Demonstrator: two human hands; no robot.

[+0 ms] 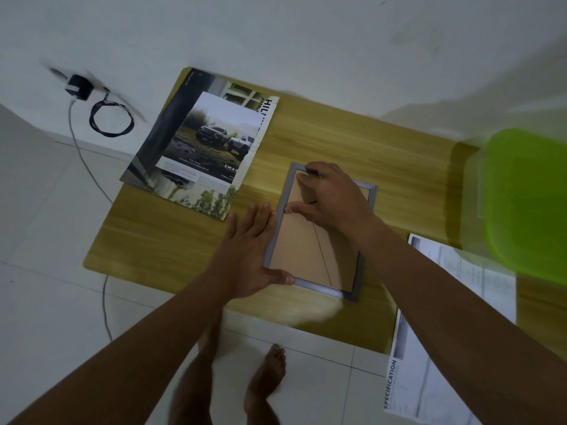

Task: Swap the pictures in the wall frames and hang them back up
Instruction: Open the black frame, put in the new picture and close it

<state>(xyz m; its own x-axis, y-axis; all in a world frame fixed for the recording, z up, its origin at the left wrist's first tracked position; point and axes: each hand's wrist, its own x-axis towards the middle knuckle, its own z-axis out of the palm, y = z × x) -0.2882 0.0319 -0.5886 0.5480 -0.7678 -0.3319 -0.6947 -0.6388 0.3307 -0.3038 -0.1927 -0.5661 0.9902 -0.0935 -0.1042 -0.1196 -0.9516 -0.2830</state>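
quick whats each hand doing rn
Left hand: open, flat against the frame edge.
Right hand: fingertips on the backing board; grip cannot be told.

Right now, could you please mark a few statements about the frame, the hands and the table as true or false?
1. The picture frame lies back side up on the wooden table. True.
2. The left hand is lifting the frame off the table. False: it lies flat against the frame's left edge, thumb on the lower edge.
3. The right hand is on the upper part of the frame's backing. True.
4. The truck brochure lies to the right of the frame. False: it lies to its left, nearer the wall.
5. The container lid is blue. False: it is green.
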